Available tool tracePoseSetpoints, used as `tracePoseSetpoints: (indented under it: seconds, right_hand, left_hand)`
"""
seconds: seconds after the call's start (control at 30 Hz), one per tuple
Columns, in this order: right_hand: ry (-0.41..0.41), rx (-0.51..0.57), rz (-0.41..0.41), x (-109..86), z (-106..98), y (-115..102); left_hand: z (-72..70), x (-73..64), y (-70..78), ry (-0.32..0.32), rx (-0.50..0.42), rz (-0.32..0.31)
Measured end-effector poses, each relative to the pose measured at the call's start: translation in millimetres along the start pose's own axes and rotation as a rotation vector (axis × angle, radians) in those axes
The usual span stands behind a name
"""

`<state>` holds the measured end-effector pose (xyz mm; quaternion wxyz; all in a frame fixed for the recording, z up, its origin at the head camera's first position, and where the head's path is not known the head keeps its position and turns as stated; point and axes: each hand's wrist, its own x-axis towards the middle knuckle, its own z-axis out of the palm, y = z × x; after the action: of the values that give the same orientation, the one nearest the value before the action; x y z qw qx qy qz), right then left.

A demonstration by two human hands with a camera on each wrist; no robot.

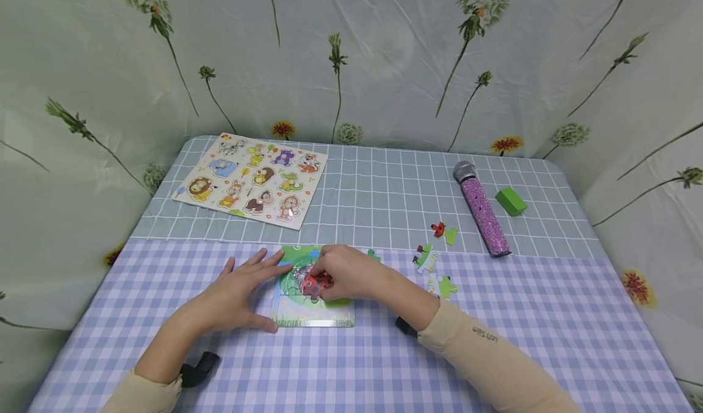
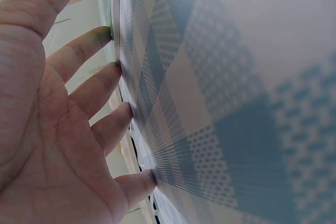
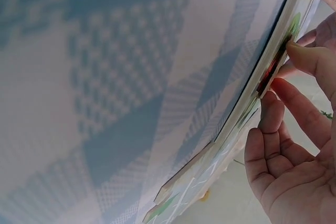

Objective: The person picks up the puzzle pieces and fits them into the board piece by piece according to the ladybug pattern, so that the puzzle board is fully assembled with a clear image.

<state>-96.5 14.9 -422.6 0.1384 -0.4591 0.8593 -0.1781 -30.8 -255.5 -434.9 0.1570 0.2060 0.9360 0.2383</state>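
Observation:
A small puzzle board [image 1: 313,317] with a green and blue border lies on the checked cloth. Over its middle, my right hand [image 1: 346,272] pinches a red ladybug puzzle piece [image 1: 314,287] between thumb and fingers. In the right wrist view that piece [image 3: 269,72] appears edge-on, tilted close against the board. My left hand [image 1: 233,297] is spread out, its fingertips at the board's left edge and its thumb near the lower left corner. The left wrist view has the left fingers [image 2: 100,90] touching the cloth and the board's side.
Several loose puzzle pieces [image 1: 425,258] lie right of the board; another [image 1: 373,254] shows behind the right wrist. At the back left is an animal puzzle board [image 1: 280,218]. A glittery pink microphone [image 1: 484,218] and a green block [image 1: 511,201] lie at the back right.

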Motion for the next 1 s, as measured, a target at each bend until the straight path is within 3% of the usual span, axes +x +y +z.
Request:
tracePoseSetpoints:
  seconds: [0.53, 1.0]
  right_hand:
    - [-0.018, 0.032, -0.003, 0.2, -2.6, -2.2]
    - [-0.068, 0.011, 0.042, 1.6, -4.9, -5.3]
  left_hand:
    - [0.0, -0.1, 0.0, 0.018, 0.016, 0.010]
    - [0.0, -0.5, 0.1, 0.016, -0.008, 0.013]
